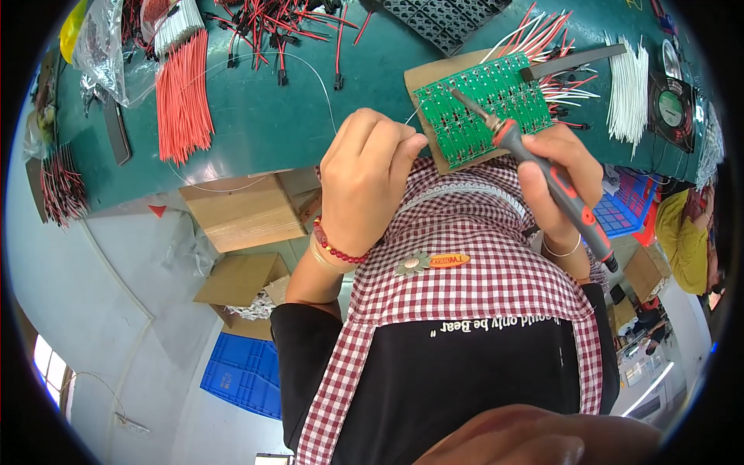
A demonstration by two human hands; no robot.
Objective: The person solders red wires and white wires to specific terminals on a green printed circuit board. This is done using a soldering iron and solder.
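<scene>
An open cardboard box below the green table holds pale, crumpled scraps. The right hand grips a smooth gray-and-red soldering iron over flat green circuit boards on brown card; the left hand pinches thin wire beside them.

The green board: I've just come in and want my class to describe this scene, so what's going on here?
A person works at a table with both hands. The right hand holds a soldering iron, its tip over the green board; whether it touches is hard to tell. The left hand pinches a thin wire beside the board's left edge. The board lies on a brown sheet, with a dark bar across its far right corner.
</scene>
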